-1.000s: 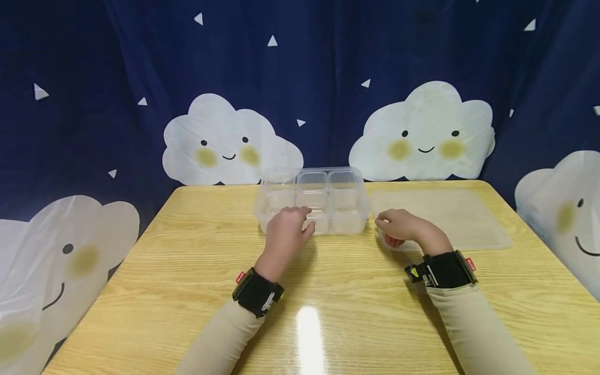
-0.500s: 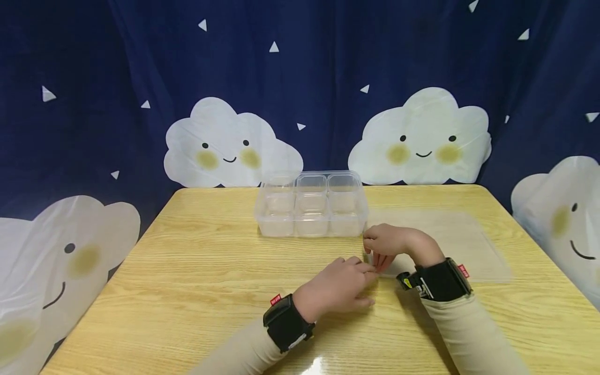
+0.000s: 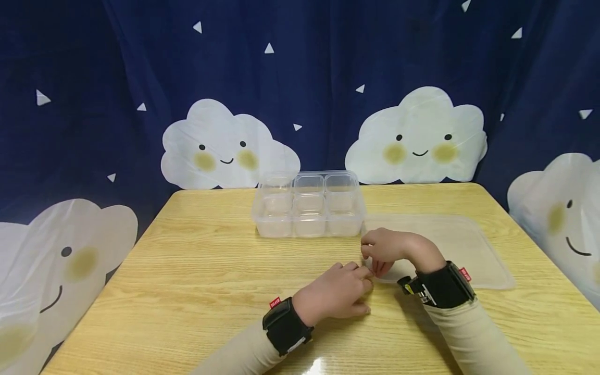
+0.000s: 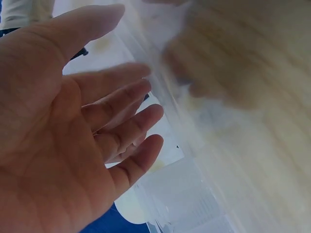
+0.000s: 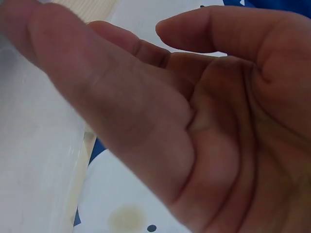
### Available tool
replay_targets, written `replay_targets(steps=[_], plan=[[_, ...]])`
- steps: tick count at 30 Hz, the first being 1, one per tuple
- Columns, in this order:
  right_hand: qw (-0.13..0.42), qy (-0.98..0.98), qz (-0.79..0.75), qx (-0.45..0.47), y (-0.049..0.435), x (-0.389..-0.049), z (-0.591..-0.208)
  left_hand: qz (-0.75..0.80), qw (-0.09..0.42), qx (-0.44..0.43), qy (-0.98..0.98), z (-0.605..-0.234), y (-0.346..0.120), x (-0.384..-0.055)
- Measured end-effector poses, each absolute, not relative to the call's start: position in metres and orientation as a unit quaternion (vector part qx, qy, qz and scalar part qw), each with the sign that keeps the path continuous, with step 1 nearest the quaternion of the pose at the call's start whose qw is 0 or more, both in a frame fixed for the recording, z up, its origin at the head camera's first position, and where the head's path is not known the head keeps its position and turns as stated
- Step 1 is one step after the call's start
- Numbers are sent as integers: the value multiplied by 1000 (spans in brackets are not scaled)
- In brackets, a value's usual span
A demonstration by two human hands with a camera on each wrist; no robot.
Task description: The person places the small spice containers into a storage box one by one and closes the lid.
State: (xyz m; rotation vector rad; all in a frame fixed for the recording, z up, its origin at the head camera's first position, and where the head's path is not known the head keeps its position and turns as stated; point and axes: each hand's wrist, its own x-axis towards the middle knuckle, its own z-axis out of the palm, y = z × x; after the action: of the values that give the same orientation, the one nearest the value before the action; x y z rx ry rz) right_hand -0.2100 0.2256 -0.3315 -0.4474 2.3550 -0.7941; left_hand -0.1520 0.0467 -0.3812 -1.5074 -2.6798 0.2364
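Observation:
A flat, translucent plastic lid lies on the right part of the table. My right hand is over its near left corner, its fingers pointing down at the edge. In the right wrist view the thumb stands apart and the fingers are fairly straight. My left hand is just left of that corner, its fingertips close to the right hand's. The left wrist view shows its fingers loosely bent beside the translucent edge, with nothing gripped. Exact fingertip contact is hard to tell.
A clear plastic container with several clear compartments or small boxes stands at the back middle of the wooden table. Behind the table hangs a dark blue curtain with clouds.
My left hand has left the container's front and come right and nearer, beside the right hand. The lid has slid toward me, and the right hand has shifted slightly nearer and left.

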Motion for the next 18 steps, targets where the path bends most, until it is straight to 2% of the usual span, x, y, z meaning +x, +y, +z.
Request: replay_targets(steps=[4,8,13,18], plan=[[297,895,-284,-174,234,-210,-325,70,32,-481,-873,-384,48,-154],[254,912,-276,-162,255,-210,-313,66,24,-472,-879,-386,48,-157],[207,931,-265,-138,299,-216,-308,56,23,-469,-881,-388,48,-158],[166,954,-217,-125,348,-226,-320,59,31,-466,-882,-385,45,-153]])
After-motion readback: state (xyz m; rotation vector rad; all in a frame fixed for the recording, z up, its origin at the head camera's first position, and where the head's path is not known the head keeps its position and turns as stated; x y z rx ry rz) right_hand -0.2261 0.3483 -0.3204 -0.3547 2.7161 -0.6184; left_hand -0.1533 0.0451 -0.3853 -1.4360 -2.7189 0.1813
